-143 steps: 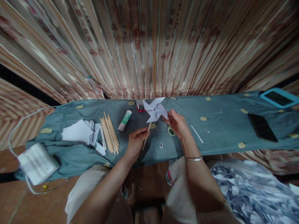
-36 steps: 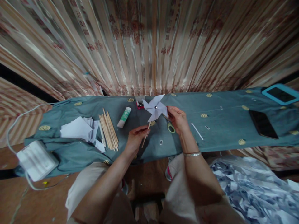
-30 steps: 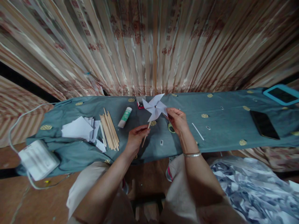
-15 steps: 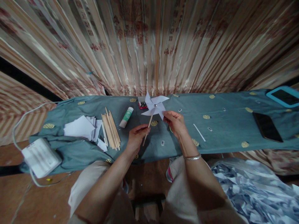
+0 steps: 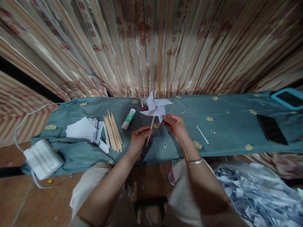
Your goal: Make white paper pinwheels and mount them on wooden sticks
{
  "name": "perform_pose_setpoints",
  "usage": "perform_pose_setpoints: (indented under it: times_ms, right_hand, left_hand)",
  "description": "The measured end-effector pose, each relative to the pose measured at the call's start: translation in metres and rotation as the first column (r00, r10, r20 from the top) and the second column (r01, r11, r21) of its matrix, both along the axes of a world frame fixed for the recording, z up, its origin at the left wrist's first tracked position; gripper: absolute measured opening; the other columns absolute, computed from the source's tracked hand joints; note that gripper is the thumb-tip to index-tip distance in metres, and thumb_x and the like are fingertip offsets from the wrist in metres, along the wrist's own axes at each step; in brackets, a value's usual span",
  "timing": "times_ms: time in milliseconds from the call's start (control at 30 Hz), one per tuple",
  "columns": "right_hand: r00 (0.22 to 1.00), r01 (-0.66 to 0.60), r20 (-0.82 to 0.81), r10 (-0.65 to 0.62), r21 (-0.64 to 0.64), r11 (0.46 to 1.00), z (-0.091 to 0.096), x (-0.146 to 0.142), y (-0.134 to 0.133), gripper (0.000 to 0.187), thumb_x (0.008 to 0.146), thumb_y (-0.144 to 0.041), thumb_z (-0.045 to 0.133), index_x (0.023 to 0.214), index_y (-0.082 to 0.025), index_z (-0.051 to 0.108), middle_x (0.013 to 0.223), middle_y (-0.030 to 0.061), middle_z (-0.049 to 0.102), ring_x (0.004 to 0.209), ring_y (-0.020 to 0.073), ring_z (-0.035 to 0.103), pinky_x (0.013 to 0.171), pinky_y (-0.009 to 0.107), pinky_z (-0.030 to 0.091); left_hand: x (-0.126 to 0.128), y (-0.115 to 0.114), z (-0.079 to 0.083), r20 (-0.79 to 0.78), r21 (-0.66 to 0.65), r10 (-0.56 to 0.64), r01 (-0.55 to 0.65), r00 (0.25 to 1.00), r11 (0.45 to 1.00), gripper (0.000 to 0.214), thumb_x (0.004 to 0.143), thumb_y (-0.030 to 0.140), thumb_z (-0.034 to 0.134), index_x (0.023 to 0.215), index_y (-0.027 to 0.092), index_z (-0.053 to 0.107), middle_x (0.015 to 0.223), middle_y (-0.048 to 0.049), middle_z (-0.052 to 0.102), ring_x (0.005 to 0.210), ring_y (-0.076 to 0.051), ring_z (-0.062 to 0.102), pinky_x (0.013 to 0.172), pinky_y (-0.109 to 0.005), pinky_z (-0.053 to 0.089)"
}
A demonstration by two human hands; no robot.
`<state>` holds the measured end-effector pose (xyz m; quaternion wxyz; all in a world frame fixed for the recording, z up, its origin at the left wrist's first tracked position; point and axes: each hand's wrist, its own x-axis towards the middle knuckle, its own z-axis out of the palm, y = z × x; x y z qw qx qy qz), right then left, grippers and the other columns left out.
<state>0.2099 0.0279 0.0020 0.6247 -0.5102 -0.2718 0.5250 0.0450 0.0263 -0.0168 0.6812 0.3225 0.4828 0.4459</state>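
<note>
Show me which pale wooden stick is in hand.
The pale wooden stick topped by the white paper pinwheel, pinched in the left hand; the other pale sticks lie loosely grouped on the teal cloth.

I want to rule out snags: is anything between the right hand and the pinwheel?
Nothing visible: the right hand is at the pinwheel, apparently touching a lower blade. The left hand holds the stick below the blades.
</note>
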Motion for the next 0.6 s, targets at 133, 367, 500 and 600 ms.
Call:
perform_pose_setpoints:
  times_ms: [133, 367, 500, 600]
  right_hand:
    - [0.999, -0.032, 0.007, 0.032, 0.012, 0.999, -0.0007, -0.0033, -0.0010, 0.037, 0.044, -0.048, 0.092, 0.053, -0.021, 0.068, 0.055, -0.0033, 0.062, 0.053, 0.0077, 0.049, 0.054, 0.023, 0.040]
    - [0.998, -0.068, -0.018, 0.068, -0.004, 0.998, 0.0004, -0.0072, -0.0017, 0.040, 0.041, -0.049, 0.094, 0.053, -0.021, 0.068, 0.056, -0.0028, 0.065, 0.054, 0.0080, 0.053, 0.055, 0.023, 0.043]
    - [0.996, -0.084, -0.032, 0.083, -0.008, 0.996, 0.0007, -0.0083, -0.0022, 0.041, 0.041, -0.049, 0.094, 0.053, -0.021, 0.068, 0.058, -0.0020, 0.067, 0.054, 0.0086, 0.056, 0.056, 0.023, 0.045]
    - [0.995, -0.094, -0.017, 0.094, -0.010, 0.996, 0.0009, -0.0095, -0.0024, 0.042, 0.041, -0.051, 0.093, 0.054, -0.021, 0.067, 0.059, -0.0015, 0.069, 0.054, 0.0092, 0.057, 0.056, 0.023, 0.046]
  left_hand:
    - [0.0012, 0.0007, 0.0009, 0.001, -0.002, 0.007, -0.007, 1.000, 1.000, 0.033, 0.046, 0.030, 0.088, 0.073, 0.015, 0.076, 0.064, -0.0006, 0.068, 0.061, -0.010, 0.056, 0.063, -0.024, 0.042]
    - [0.0028, -0.0005, 0.0025, 0.013, -0.014, 0.022, -0.021, 1.000, 1.000, 0.031, 0.044, 0.028, 0.087, 0.070, 0.016, 0.076, 0.063, 0.0001, 0.068, 0.060, -0.010, 0.056, 0.062, -0.023, 0.041]
    - [0.0028, -0.0012, 0.0026, 0.017, -0.012, 0.017, -0.017, 1.000, 1.000, 0.031, 0.045, 0.028, 0.088, 0.071, 0.016, 0.076, 0.063, 0.0004, 0.068, 0.061, -0.010, 0.057, 0.063, -0.023, 0.042]
    - [0.0030, -0.0012, 0.0020, 0.016, -0.009, 0.022, -0.021, 1.000, 1.000, 0.032, 0.044, 0.028, 0.088, 0.071, 0.016, 0.076, 0.063, 0.0005, 0.068, 0.061, -0.010, 0.057, 0.063, -0.023, 0.042]
